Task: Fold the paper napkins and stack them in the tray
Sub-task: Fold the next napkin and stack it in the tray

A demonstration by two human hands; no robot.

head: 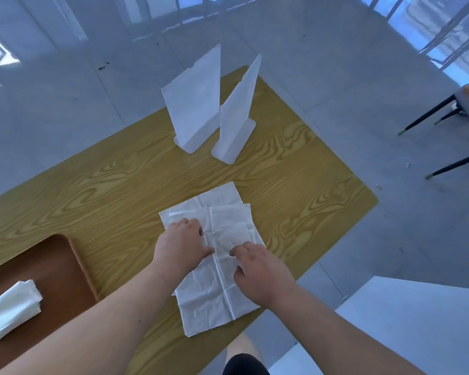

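Fingers (192,226) on napkin (209,293); folded napkins (8,307) in tray (65,266).

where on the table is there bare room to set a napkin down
Bare wood between the tray and the open napkins, and right of the two white stands. Crowded in the middle, where both hands press the napkins. The tray's far half is bare beyond the folded stack.

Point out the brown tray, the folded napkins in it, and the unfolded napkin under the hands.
brown tray (63,269), head view, bare floor near its far corner
folded napkins (11,311), head view, top of stack
unfolded napkin (206,301), head view, near half
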